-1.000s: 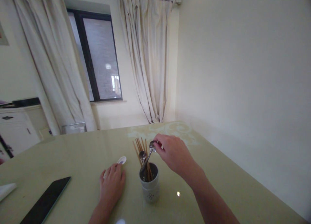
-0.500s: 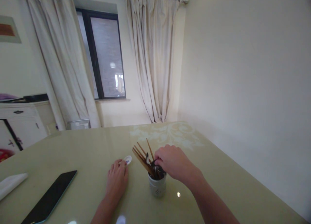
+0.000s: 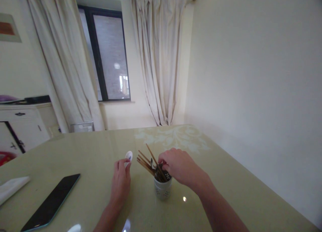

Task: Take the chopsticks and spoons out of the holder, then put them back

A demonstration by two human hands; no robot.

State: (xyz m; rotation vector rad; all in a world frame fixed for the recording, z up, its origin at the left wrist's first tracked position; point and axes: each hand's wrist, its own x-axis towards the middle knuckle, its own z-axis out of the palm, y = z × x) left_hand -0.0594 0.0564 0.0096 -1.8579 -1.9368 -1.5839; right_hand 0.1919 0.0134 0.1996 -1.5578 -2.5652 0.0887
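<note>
My left hand point(image 3: 121, 178) pinches a small white spoon point(image 3: 129, 155) with a blue mark, its bowl raised above the fingertips. To its right stands a pale cup point(image 3: 162, 191) with a pierced pattern. Several wooden chopsticks point(image 3: 144, 161) lean out of it towards the left and back. Dark utensils, one with small holes, crowd the cup's mouth. My right hand point(image 3: 176, 163) is over the right side of that mouth, fingers closed among the utensils. What it grips there is hidden by the fingers.
On the glossy table point(image 3: 100, 151), a black tablet point(image 3: 51, 203) lies at the left, beside a white object point(image 3: 13, 188). A wall point(image 3: 251, 91) runs along the right edge. Curtains and a window are at the back, with a white cabinet point(image 3: 25, 124) at the far left.
My left hand has lifted and tilted the white spoon up from the table. My right hand has stayed at the cup, while one chopstick has shifted leftward in it.
</note>
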